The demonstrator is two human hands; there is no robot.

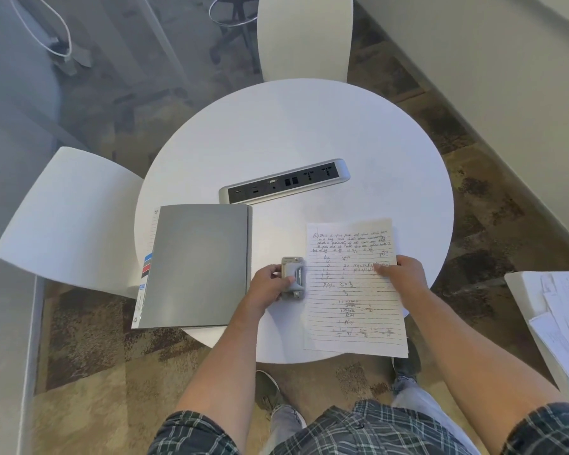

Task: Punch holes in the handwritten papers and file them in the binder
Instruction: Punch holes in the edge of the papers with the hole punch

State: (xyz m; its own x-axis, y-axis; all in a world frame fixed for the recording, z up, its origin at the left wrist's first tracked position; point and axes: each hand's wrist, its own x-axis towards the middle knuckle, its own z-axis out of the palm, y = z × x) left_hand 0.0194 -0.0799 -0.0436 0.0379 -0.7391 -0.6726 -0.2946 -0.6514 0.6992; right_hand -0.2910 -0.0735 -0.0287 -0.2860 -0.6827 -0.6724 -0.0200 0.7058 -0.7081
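Note:
A lined handwritten paper (352, 310) lies on the round white table (293, 133), near its front right edge. A small grey hole punch (294, 277) sits at the paper's left edge. My left hand (270, 285) grips the punch from the left. My right hand (398, 277) rests flat on the sheet's right side, fingers spread over the writing. A grey binder (197, 264), closed, lies to the left of the punch, with coloured tabs showing at its left edge.
A silver power and socket strip (283, 182) lies across the table's middle. White chairs stand at the left (69, 221) and far side (304, 37). More handwritten sheets (562, 326) are stacked on a white surface at the right edge.

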